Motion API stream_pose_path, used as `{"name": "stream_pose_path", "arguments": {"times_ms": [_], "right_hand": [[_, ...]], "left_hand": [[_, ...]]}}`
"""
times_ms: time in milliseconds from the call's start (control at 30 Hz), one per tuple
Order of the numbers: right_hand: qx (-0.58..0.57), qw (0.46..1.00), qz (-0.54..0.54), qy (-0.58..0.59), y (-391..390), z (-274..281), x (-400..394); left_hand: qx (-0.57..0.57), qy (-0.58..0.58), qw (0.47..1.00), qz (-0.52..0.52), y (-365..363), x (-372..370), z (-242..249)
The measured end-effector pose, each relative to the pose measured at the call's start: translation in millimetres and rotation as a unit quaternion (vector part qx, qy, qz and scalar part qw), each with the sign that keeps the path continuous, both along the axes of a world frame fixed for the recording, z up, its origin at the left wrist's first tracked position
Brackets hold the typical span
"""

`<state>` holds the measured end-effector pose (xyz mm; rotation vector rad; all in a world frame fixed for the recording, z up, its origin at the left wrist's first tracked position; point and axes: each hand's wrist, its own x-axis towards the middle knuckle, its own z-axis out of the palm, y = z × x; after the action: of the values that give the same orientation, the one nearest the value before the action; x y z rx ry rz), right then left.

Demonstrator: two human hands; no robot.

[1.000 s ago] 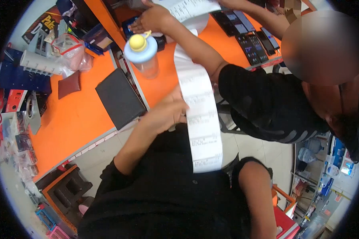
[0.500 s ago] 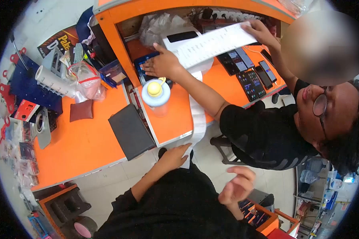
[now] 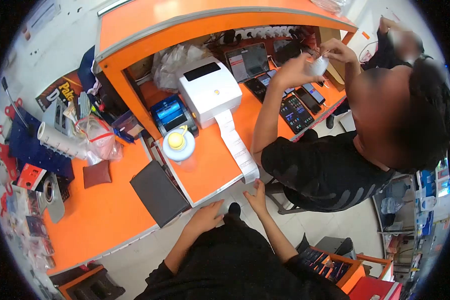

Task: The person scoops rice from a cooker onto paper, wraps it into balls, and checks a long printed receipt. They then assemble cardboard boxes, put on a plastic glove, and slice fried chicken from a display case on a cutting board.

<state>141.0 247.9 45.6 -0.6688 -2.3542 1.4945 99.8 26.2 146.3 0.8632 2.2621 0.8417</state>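
Observation:
My left hand [image 3: 206, 219] is in front of the desk edge with its fingers stretched out, beside the corner of a dark grey folder [image 3: 160, 193]. Slightly to its right, my right hand [image 3: 256, 200] is raised with thumb and forefinger apart, fingertips right at the hanging end of a printed label strip [image 3: 236, 146]. That strip runs from a white label printer [image 3: 209, 91] across the orange desk and curls over the front edge. A bottle with a yellow-topped lid [image 3: 179, 144] stands left of the strip.
A co-worker in black [image 3: 325, 165] sits at the right, both hands around a small white item [image 3: 318, 66]. Several phones [image 3: 296, 114] and a tablet [image 3: 247, 62] lie by them. A blue device [image 3: 173, 114] stands beside the printer; a brown wallet [image 3: 97, 174] lies left.
My left hand has come off the strip and moved left and down; my right hand has moved up to its end. The co-worker's long white sheet is gone from view, uncovering the printer.

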Motion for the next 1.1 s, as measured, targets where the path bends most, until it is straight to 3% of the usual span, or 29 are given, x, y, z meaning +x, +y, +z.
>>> {"name": "stream_pose_path", "arguments": {"times_ms": [33,67,133,200,267,333,467,533,567,633,733,767,800,867,933,1000,1100], "right_hand": [[0.078,0.996,0.045,0.016,8.0,-3.0,-7.1],[0.078,0.996,0.040,0.020,11.9,-6.7,-11.1],[0.040,0.997,0.061,0.011,12.9,2.6,-22.0],[0.002,0.999,0.045,0.023,9.5,1.9,-36.0],[-0.036,0.998,0.028,0.031,8.9,-1.3,-40.8],[-0.041,0.995,-0.034,-0.079,11.9,8.6,-44.2],[0.033,0.992,0.008,-0.124,21.5,8.0,-40.0],[-0.165,0.981,0.090,-0.055,26.2,1.7,-38.5],[-0.166,0.981,0.088,-0.055,25.7,-2.4,-36.3],[-0.285,0.953,0.100,0.003,16.3,5.6,-31.2],[-0.324,0.942,0.088,-0.021,4.1,23.6,-15.7],[-0.253,0.963,0.089,0.001,0.8,26.2,-9.7],[-0.254,0.963,0.089,0.001,-2.4,30.1,-5.0],[-0.212,0.977,0.026,0.022,-9.2,37.5,4.9],[-0.189,0.982,0.011,0.024,-10.8,37.1,11.1],[-0.157,0.986,0.009,0.054,-13.8,58.4,12.4],[-0.140,0.989,-0.004,0.045,-17.7,101.9,12.4]], "left_hand": [[-0.015,-0.008,1.000,-0.014,-1.5,0.0,-1.0],[-0.031,-0.016,0.999,-0.027,-3.7,1.3,-4.0],[-0.037,0.000,0.998,-0.041,-5.1,2.9,-11.8],[-0.122,0.007,0.988,-0.096,-5.7,5.0,-10.0],[-0.113,-0.005,0.989,-0.096,-5.2,7.1,-4.6],[-0.101,-0.015,0.990,-0.093,-2.4,6.7,-2.1],[-0.083,-0.003,0.993,-0.078,-4.3,6.5,-12.7],[-0.067,-0.001,0.995,-0.078,-2.4,4.6,-13.4],[-0.075,-0.010,0.994,-0.080,-1.1,3.3,-14.0],[-0.084,-0.021,0.993,-0.085,1.2,2.8,-10.4],[-0.045,-0.001,0.997,-0.060,6.3,-2.1,-1.3],[0.039,-0.009,0.998,-0.038,11.0,-7.8,3.0],[0.123,-0.017,0.992,-0.015,17.3,-15.8,9.8],[0.143,-0.125,0.980,0.058,35.6,-39.3,68.0],[0.183,0.071,0.976,0.089,48.9,-71.2,70.9],[0.238,0.149,0.947,0.158,70.2,-111.7,83.6],[0.166,0.290,0.924,0.186,100.4,-167.1,108.0]]}}
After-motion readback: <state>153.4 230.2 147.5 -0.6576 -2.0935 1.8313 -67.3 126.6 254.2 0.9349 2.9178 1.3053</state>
